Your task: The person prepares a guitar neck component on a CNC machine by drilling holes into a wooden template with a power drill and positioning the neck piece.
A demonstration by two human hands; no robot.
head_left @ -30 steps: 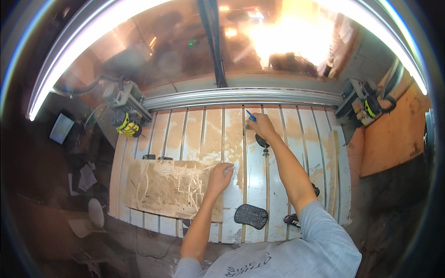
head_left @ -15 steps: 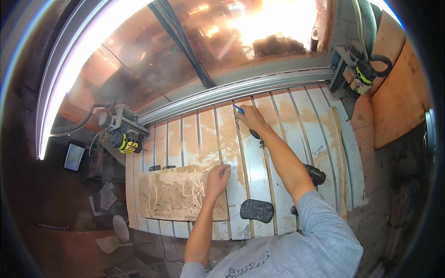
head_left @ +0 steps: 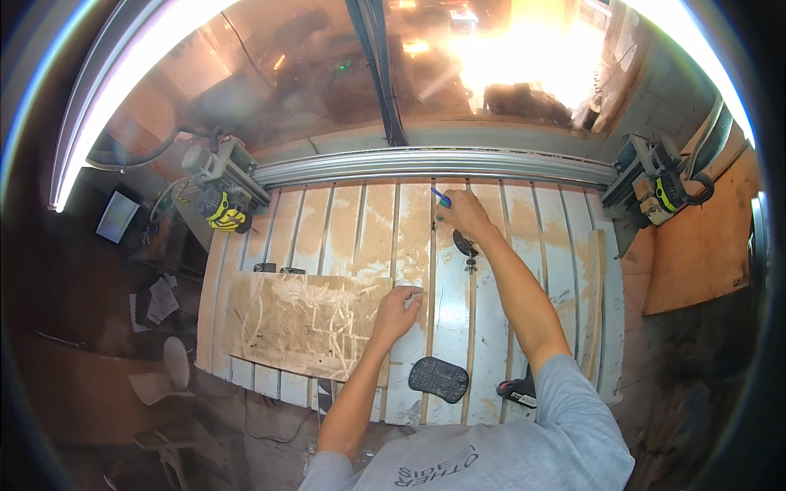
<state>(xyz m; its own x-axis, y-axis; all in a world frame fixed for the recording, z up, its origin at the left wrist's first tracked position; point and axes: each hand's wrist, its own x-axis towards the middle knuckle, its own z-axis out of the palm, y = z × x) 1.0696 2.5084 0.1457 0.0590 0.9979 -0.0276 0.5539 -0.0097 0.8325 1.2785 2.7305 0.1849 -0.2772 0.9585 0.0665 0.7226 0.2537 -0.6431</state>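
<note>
My right hand [head_left: 463,213] reaches far across the slatted machine bed [head_left: 540,237] and grips a small blue tool [head_left: 440,197] at a groove near the back rail. My left hand [head_left: 398,311] rests with bent fingers on the right edge of a carved plywood board [head_left: 303,323] that lies on the bed's near left part. A dark clamp knob [head_left: 465,245] sits in a groove just below my right wrist.
A grey metal rail [head_left: 426,164] runs across the back. Yellow-and-black power units stand at the left [head_left: 219,192] and right [head_left: 659,188] ends. A small black keypad [head_left: 439,379] and a black-red tool [head_left: 517,391] lie at the near edge. A plywood sheet [head_left: 696,245] leans at right.
The view has swung, so the bed now sits more level and centred. My right hand stays at the far groove with the blue tool, and my left hand stays on the board's edge.
</note>
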